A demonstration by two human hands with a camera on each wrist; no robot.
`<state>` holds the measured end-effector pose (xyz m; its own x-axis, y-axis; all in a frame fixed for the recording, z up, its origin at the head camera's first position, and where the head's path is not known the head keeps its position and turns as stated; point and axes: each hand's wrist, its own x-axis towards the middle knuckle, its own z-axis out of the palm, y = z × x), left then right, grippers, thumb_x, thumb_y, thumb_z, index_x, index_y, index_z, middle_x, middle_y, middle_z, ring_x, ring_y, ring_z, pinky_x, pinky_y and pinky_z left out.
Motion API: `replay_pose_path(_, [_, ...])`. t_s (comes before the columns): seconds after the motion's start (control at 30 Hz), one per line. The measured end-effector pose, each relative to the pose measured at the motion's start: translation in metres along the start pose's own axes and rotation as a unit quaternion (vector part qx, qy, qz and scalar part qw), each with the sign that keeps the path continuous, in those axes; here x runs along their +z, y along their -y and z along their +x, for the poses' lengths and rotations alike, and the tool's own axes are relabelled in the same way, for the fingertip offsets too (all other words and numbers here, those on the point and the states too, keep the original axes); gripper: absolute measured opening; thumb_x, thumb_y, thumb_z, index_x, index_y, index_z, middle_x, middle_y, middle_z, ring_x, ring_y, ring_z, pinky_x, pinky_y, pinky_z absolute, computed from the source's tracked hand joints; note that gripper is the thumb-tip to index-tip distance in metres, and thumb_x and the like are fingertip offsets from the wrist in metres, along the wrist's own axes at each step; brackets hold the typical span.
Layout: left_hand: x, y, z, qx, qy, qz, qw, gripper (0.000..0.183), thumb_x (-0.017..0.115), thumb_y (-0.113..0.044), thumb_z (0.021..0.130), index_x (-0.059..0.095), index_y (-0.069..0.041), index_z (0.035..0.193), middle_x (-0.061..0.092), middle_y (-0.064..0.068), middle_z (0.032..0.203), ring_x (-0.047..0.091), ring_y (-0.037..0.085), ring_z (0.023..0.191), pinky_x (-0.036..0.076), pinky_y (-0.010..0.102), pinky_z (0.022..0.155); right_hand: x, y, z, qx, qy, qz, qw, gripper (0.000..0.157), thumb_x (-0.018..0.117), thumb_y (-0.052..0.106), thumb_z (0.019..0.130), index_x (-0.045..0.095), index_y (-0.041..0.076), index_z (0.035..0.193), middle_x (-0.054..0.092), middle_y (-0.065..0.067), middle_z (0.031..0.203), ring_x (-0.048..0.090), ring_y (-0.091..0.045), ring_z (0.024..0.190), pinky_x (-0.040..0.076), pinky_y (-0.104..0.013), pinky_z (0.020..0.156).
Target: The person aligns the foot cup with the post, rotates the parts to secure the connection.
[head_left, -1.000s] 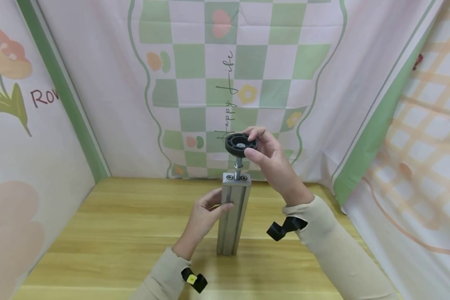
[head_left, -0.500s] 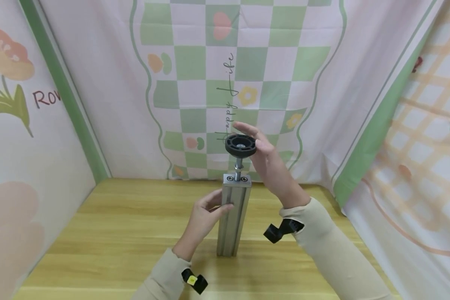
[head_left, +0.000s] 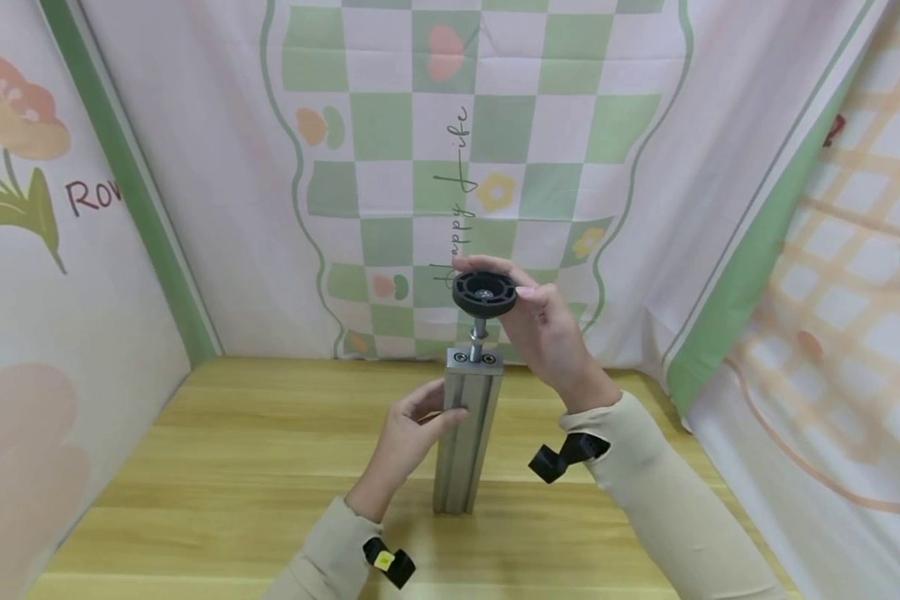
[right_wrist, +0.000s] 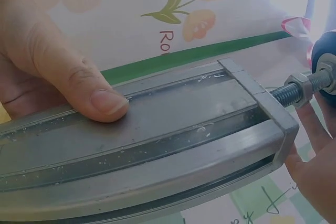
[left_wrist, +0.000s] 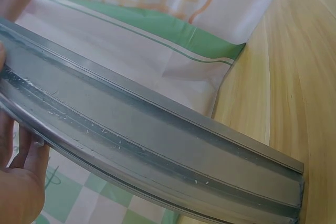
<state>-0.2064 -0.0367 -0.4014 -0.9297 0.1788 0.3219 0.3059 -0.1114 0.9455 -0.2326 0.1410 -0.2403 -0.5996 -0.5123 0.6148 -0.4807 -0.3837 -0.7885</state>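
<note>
An aluminium profile [head_left: 461, 450] stands upright on the wooden table. My left hand [head_left: 412, 421] grips its upper half, with the thumb [right_wrist: 107, 103] across one face in the right wrist view. Two screws hold an end plate [head_left: 453, 364] on top. From the plate rises a threaded rod [right_wrist: 286, 95] carrying a hex nut [right_wrist: 301, 86], with a gap between nut and plate. A round black levelling foot [head_left: 465, 306] tops the rod. My right hand [head_left: 551, 342] holds the foot at its rim, thumb on the right side and fingers behind, partly hidden.
Printed cloth [head_left: 510, 125] hangs at the back and on both sides of the wooden table [head_left: 270, 467]. Black mounts [head_left: 390, 561] sit on both wrists over beige sleeves [head_left: 667, 492]. Small shavings lie in the profile's grooves.
My right hand's fingers straighten off the foot's rim half a second ago, then curl back around it. The foot shifts very slightly. My left hand and the profile stay in place.
</note>
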Motion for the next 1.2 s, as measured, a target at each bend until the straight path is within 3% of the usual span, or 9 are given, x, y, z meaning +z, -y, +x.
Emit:
replay_pose_path(0.2, [0.0002, -0.0005, -0.0003, -0.001, -0.002, 0.0, 1.0, 0.046, 0.08, -0.02, 0.088, 0.066, -0.014, 0.131, 0.071, 0.006, 0.112, 0.066, 0.022, 0.106, 0.054, 0.033, 0.093, -0.0035, -0.0009, -0.0009, 0.004, -0.003, -0.014, 1.0, 0.047, 0.031, 0.023, 0.099, 0.053, 0.007, 0.138, 0.051, -0.015, 0.145, 0.039, -0.037, 0.137, 0.029, -0.043, 0.112])
replay_pose_path(0.4, [0.0009, -0.0019, -0.0004, -0.001, -0.006, 0.003, 1.0, 0.047, 0.081, -0.021, 0.087, 0.066, -0.014, 0.131, 0.071, 0.007, 0.111, 0.066, 0.021, 0.105, 0.054, 0.033, 0.092, -0.004, -0.0017, -0.0022, 0.005, -0.031, -0.022, 0.999, 0.037, 0.042, 0.021, 0.095, 0.06, 0.015, 0.127, 0.05, -0.023, 0.142, 0.045, -0.036, 0.13, 0.028, -0.044, 0.11])
replay_pose_path(0.57, [0.0014, -0.0032, -0.0011, 0.001, -0.008, 0.002, 1.0, 0.047, 0.081, -0.022, 0.087, 0.066, -0.013, 0.131, 0.071, 0.006, 0.111, 0.066, 0.021, 0.105, 0.055, 0.033, 0.091, -0.0036, -0.0023, -0.0044, 0.003, -0.058, -0.032, 0.998, 0.032, 0.045, 0.016, 0.093, 0.061, 0.021, 0.12, 0.054, -0.012, 0.137, 0.049, -0.031, 0.126, 0.027, -0.042, 0.111])
replay_pose_path(0.83, [0.0018, -0.0044, -0.0013, 0.005, -0.005, 0.001, 1.0, 0.046, 0.081, -0.021, 0.087, 0.067, -0.013, 0.131, 0.071, 0.006, 0.11, 0.066, 0.022, 0.104, 0.055, 0.033, 0.09, -0.0048, -0.001, -0.0072, -0.003, -0.074, -0.065, 0.995, 0.027, 0.061, 0.013, 0.092, 0.056, 0.016, 0.118, 0.047, -0.014, 0.131, 0.05, -0.026, 0.118, 0.05, -0.029, 0.094])
replay_pose_path(1.0, [0.0018, -0.0044, -0.0011, 0.003, -0.002, 0.002, 1.0, 0.046, 0.08, -0.02, 0.088, 0.066, -0.014, 0.132, 0.071, 0.007, 0.112, 0.066, 0.022, 0.106, 0.055, 0.033, 0.091, -0.0049, 0.0007, -0.0072, -0.009, -0.08, -0.067, 0.995, 0.041, 0.078, 0.021, 0.088, 0.055, 0.014, 0.121, 0.052, -0.014, 0.122, 0.055, -0.022, 0.107, 0.054, -0.026, 0.086])
replay_pose_path(1.1, [0.0014, -0.0048, -0.0013, -0.001, -0.002, 0.004, 1.0, 0.046, 0.08, -0.022, 0.088, 0.066, -0.014, 0.132, 0.071, 0.006, 0.112, 0.066, 0.021, 0.106, 0.054, 0.033, 0.092, -0.0044, 0.0016, -0.007, -0.012, -0.081, -0.097, 0.992, 0.044, 0.07, 0.023, 0.093, 0.053, 0.011, 0.131, 0.052, -0.014, 0.127, 0.053, -0.024, 0.114, 0.05, -0.028, 0.094])
replay_pose_path(1.2, [0.0011, -0.0054, -0.0017, -0.004, -0.001, 0.004, 1.0, 0.047, 0.08, -0.022, 0.088, 0.066, -0.014, 0.132, 0.071, 0.006, 0.112, 0.066, 0.022, 0.105, 0.054, 0.033, 0.092, -0.0037, 0.0022, -0.0051, -0.011, -0.071, -0.109, 0.991, 0.049, 0.053, 0.028, 0.098, 0.048, 0.008, 0.142, 0.051, -0.012, 0.136, 0.045, -0.027, 0.128, 0.034, -0.035, 0.111])
